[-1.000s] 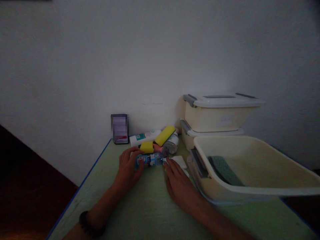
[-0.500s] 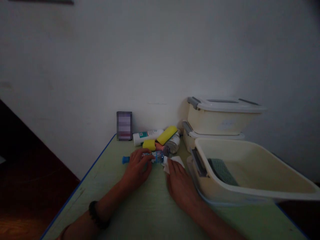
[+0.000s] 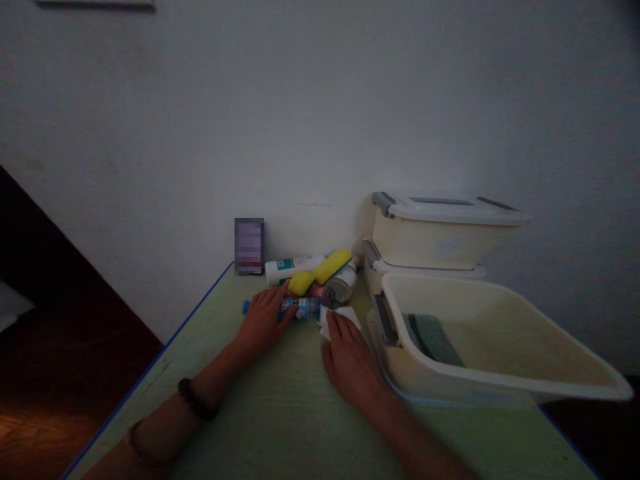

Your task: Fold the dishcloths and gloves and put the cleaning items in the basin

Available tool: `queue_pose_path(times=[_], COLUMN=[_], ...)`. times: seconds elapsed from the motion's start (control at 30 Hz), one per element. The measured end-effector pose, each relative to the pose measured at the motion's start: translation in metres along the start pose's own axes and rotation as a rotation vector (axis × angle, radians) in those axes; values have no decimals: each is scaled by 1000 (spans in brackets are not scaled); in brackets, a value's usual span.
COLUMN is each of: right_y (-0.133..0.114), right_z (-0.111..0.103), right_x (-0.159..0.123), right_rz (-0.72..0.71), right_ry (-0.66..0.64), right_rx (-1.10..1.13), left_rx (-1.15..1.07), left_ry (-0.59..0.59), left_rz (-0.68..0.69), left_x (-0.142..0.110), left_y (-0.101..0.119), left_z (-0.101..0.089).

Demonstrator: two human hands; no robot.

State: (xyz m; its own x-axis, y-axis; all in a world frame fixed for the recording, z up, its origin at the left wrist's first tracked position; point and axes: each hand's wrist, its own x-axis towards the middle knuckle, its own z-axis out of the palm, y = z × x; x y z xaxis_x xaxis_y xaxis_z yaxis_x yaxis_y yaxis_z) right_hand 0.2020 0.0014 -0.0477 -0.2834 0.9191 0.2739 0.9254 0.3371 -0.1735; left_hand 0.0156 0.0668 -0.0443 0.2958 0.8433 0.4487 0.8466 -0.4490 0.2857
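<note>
A small clear plastic bottle [image 3: 306, 309] with a blue cap and blue label lies on its side on the table. My left hand [image 3: 263, 321] rests across it, fingers stretched out over it and the thumb on its near side. The fingertips are close to the smaller yellow sponge [image 3: 301, 283]; I cannot tell whether they touch it. My right hand [image 3: 350, 360] lies flat, fingers extended on a crumpled white tissue or cloth [image 3: 351, 317] beside the bottle's base. Behind are a pinkish item [image 3: 320, 291], a dark mesh-like ball [image 3: 328, 298] and a clear jar [image 3: 342, 288].
A longer yellow sponge [image 3: 333, 266] leans on a white bottle [image 3: 283, 270] by the wall. A phone-like screen [image 3: 249, 247] stands at back left. At right, an open cream bin [image 3: 500, 385] holds a green cloth [image 3: 436, 339], before stacked lidded boxes [image 3: 425, 241].
The clear bottle has shifted slightly toward the wall under my left hand, whose fingers have straightened. The smaller sponge now sits tilted. My right hand stays on the white tissue.
</note>
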Motion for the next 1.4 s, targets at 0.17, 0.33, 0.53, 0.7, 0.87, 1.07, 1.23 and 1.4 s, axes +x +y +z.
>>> queue_pose_path(times=[0.17,0.33,0.53,0.7,0.87,1.07,1.23,1.4], right_y=[0,0,-1,-2,-2,-4,-4,-3], right_z=[0,3,4,4,6,7,8,10], right_x=[-3,-4,-2,-2,-2,-1,1,-1], right_rz=[-14,-25,-26,-26,-22,0,8,2], right_ry=[20,27,8,-2,27,84,96,100], right_rx=[32,55,55,41,63,117,121,117], left_rx=[49,102,7,-92,-59,54,13,-115], left_ry=[-45,-96,-180,-227,-223,-197,-130,122], left_rz=[-66,-176,-203,-241,-275,-174,-72,-20], left_x=[4,12,29,47,50,32,22,25], left_y=[5,8,19,15,14,21,20,10], left_z=[-7,-11,-7,0,3,-9,-11,2])
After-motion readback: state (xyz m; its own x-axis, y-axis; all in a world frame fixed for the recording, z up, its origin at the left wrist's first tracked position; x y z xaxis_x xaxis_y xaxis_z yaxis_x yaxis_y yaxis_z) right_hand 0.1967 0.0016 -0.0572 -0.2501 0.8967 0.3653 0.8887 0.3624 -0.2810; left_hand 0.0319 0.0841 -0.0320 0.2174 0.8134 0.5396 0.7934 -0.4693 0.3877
